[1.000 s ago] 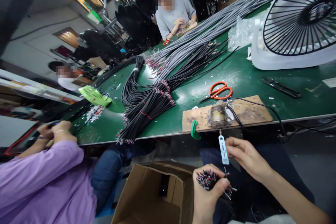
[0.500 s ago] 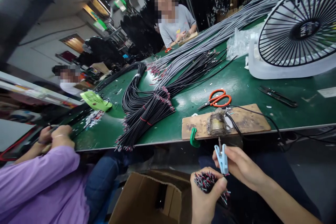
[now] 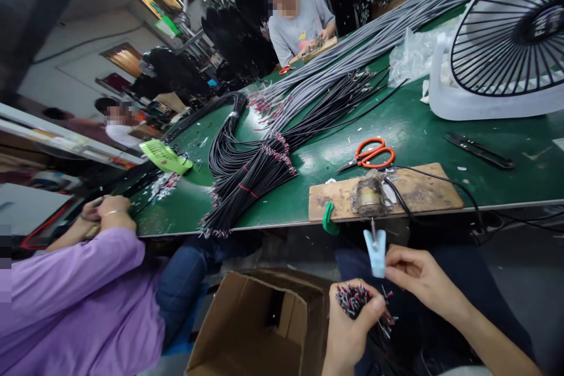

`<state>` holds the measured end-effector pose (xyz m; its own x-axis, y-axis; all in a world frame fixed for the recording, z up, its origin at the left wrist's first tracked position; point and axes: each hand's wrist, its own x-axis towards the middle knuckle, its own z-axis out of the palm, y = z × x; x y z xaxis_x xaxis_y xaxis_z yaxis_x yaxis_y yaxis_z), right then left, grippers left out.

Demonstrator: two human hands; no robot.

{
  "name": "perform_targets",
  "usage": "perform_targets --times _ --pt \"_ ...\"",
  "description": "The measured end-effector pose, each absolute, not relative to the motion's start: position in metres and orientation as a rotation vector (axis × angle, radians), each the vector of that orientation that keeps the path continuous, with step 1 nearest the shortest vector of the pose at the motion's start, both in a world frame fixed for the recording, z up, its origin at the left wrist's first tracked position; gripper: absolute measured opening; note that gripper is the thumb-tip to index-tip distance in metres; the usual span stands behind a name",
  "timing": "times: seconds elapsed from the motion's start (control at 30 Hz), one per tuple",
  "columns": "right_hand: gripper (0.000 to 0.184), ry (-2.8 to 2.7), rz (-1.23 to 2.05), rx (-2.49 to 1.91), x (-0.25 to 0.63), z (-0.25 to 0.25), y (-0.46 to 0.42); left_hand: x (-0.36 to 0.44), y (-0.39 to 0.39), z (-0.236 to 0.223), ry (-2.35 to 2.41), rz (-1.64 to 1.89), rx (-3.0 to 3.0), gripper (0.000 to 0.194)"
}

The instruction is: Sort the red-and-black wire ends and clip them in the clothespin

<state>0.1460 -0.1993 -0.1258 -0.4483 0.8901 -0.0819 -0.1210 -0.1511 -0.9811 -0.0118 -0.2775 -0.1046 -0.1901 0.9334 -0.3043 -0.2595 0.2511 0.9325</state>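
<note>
My left hand (image 3: 350, 326) is closed around a bundle of thin black cables (image 3: 352, 301) whose stripped ends show red, white and dark wires. A few wire ends stick out to the right, past the thumb. My right hand (image 3: 425, 279) is at the right side of a light blue clothespin (image 3: 376, 255), with its thumb and fingertips pinched together near the clip's lower end. What lies between those fingertips is too small to make out. The clothespin hangs on a thin metal rod (image 3: 374, 227) under a round metal part (image 3: 370, 200) on a wooden board (image 3: 427, 188).
On the green table (image 3: 273, 211) lie orange-handled scissors (image 3: 374, 154), black snips (image 3: 478, 150), black cable bundles (image 3: 251, 182) and grey cables (image 3: 352, 53). A fan (image 3: 515, 35) stands at right. Below is an open carton (image 3: 229, 329). A co-worker in purple (image 3: 97, 282) sits at left; another sits opposite (image 3: 299, 20).
My right hand has slid off the clothespin's upper arms to its lower right side. The clothespin still hangs at the rod. My left hand keeps the bundle. The whole view has shifted slightly.
</note>
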Motion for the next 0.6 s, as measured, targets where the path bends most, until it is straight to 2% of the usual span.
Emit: perform_targets --times 0.2,0.3,0.4,0.5,0.6 --pt "0.027 -1.761 1.528 -0.778 0.150 -0.101 -0.196 -0.009 -0.277 -0.116 0.973 1.215 0.633 0.025" --pt "0.021 -1.781 1.586 -0.678 0.156 -0.099 -0.195 -0.010 -0.276 -0.122 1.018 1.253 0.607 0.025" --pt "0.022 -1.798 1.649 -0.549 0.159 -0.102 -0.203 -0.009 -0.282 -0.132 1.152 1.365 0.466 0.033" --pt "0.016 -1.746 1.534 -0.769 0.158 -0.103 -0.212 -0.008 -0.290 -0.138 1.197 1.349 0.343 0.046" --pt "0.010 -1.757 1.401 -0.912 0.155 -0.101 -0.215 -0.007 -0.296 -0.138 1.226 1.287 0.386 0.050"
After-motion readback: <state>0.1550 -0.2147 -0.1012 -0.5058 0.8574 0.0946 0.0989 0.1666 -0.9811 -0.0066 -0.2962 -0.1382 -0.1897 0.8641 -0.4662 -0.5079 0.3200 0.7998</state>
